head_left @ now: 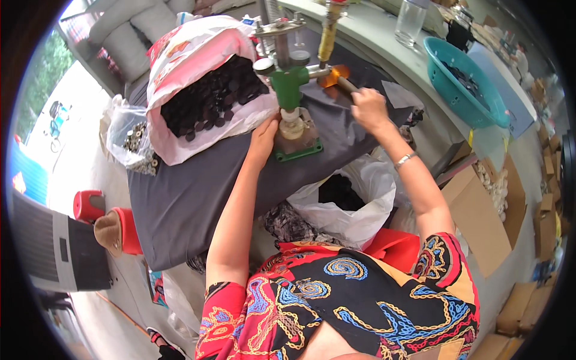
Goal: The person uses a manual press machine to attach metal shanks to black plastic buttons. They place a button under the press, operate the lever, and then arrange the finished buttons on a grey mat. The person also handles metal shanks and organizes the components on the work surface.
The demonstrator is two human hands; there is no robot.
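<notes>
Right hand (369, 110) grips the handle (346, 85) — go slow. Can't tell if left hand (263, 139) holds anything — mind the green press (289, 89).

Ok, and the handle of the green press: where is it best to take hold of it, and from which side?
The handle is probably best gripped by its outer end, from the person's right, where the right hand holds it. It sticks out from the green press toward that side, so this end lies clear of the orange piece at its inner end.
</notes>
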